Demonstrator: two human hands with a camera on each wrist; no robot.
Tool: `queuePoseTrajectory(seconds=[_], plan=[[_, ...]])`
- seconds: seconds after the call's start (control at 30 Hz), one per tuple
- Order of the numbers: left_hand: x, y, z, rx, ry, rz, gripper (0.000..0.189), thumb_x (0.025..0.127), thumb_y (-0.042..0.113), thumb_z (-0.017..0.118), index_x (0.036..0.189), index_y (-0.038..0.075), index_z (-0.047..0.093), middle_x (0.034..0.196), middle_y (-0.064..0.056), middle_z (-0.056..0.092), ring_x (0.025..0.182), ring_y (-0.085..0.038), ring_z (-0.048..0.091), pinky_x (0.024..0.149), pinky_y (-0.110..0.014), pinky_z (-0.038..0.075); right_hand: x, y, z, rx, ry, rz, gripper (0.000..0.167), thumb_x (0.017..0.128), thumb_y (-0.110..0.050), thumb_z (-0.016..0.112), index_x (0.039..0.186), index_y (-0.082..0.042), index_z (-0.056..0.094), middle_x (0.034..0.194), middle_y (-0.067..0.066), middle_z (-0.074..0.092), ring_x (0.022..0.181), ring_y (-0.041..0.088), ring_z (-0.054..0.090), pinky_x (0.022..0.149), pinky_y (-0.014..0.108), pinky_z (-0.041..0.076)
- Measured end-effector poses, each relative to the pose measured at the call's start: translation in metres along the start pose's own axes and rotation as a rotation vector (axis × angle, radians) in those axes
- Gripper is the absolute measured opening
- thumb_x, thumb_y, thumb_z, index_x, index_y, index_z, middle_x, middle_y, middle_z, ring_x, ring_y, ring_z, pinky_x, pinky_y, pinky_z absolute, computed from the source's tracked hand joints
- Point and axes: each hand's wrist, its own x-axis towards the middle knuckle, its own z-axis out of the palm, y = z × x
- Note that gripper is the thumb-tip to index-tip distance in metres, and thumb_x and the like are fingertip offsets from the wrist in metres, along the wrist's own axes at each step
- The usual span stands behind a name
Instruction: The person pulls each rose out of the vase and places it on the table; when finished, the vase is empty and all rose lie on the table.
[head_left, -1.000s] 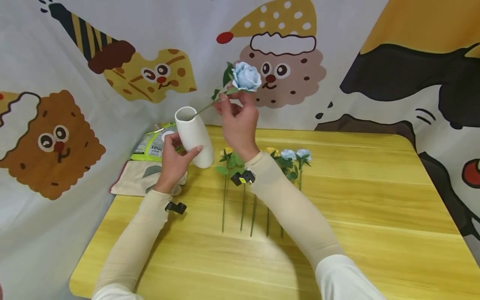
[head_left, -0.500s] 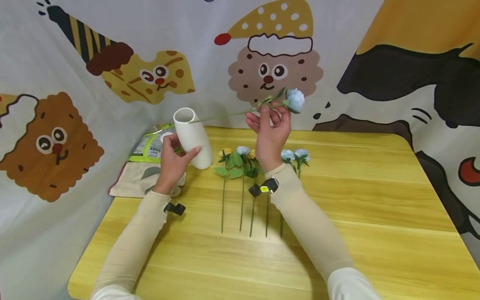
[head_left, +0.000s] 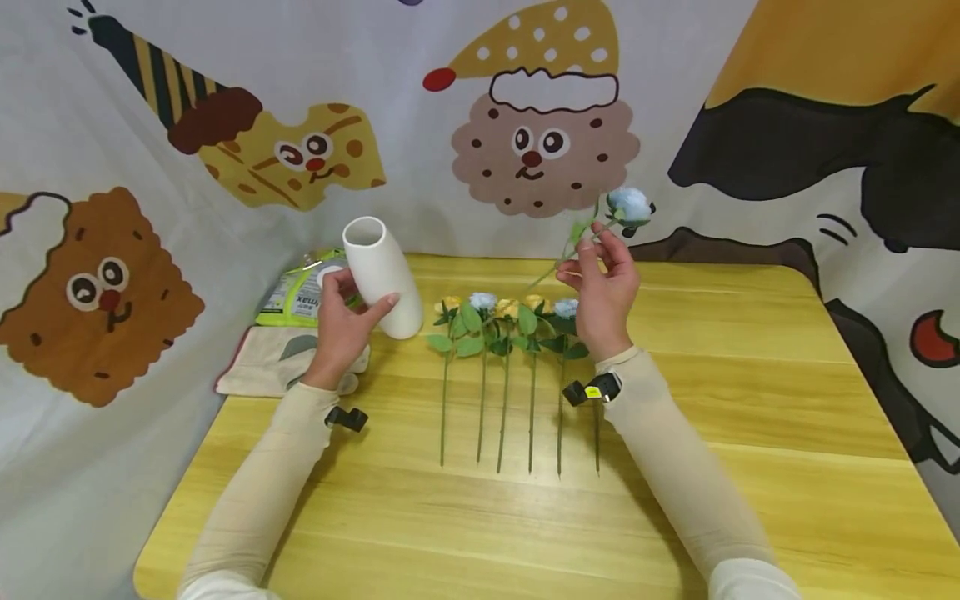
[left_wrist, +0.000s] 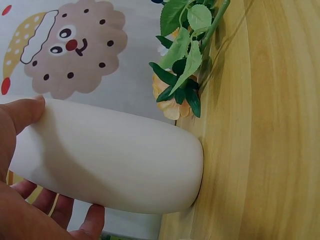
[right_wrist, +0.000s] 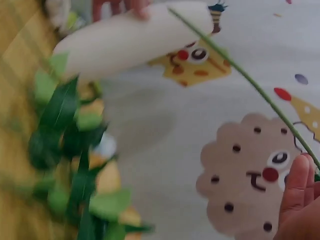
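My left hand (head_left: 347,327) grips a white vase (head_left: 386,279) around its side, thumb toward the front. The vase's base meets the tabletop in the left wrist view, and its round mouth faces up. Raised over the back of the table, my right hand (head_left: 606,287) pinches the green stem of a blue artificial rose (head_left: 628,206) just below the bloom. The bare stem (right_wrist: 245,75) points down and left toward the vase; in the head view its tip is well apart from the mouth. Below lie several yellow and blue roses (head_left: 507,310) in a row, one partly hidden by my right hand.
The wooden table (head_left: 750,375) reaches back to a printed cloth backdrop (head_left: 420,167). A green-and-white packet (head_left: 288,300) and a beige cloth item (head_left: 258,358) lie left of the vase, behind my left hand.
My right hand has carried the blue rose rightward from the vase; its stem end, earlier at the mouth, is now away from it. My left hand has stayed on the vase.
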Motion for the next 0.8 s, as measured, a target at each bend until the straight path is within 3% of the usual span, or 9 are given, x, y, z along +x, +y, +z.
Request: queuePoseTrajectory(seconds=[0.17, 0.3, 0.8], plan=[[-0.001, 0.0, -0.002, -0.001, -0.004, -0.002, 0.077, 0.089, 0.031, 0.088, 0.145, 0.01, 0.039, 0.148, -0.011, 0.047, 0.138, -0.025, 0.05, 0.115, -0.052, 0.048, 0.001, -0.005, -0.028, -0.145, -0.066, 0.056, 0.036, 0.105, -0.014, 0.067, 0.139, -0.003, 0.065, 0.099, 0.006, 0.061, 0.065, 0.012, 0.069, 0.062, 0.024, 0.062], [-0.001, 0.001, -0.002, 0.009, -0.005, 0.0, 0.078, 0.089, 0.032, 0.088, 0.146, 0.01, 0.038, 0.149, -0.012, 0.047, 0.138, -0.026, 0.05, 0.114, -0.053, 0.049, 0.002, -0.01, -0.05, -0.211, -0.122, 0.108, 0.037, 0.106, -0.013, 0.065, 0.14, 0.001, 0.063, 0.096, 0.005, 0.06, 0.064, 0.012, 0.069, 0.06, 0.024, 0.062], [0.0, -0.003, -0.002, -0.003, -0.01, 0.015, 0.078, 0.089, 0.039, 0.087, 0.143, 0.011, 0.04, 0.146, -0.011, 0.048, 0.136, -0.025, 0.051, 0.114, -0.052, 0.049, -0.002, -0.022, -0.125, -0.576, -0.275, 0.321, 0.053, 0.105, -0.004, 0.059, 0.155, 0.005, 0.044, 0.1, -0.001, 0.069, 0.071, 0.005, 0.071, 0.063, 0.025, 0.063]])
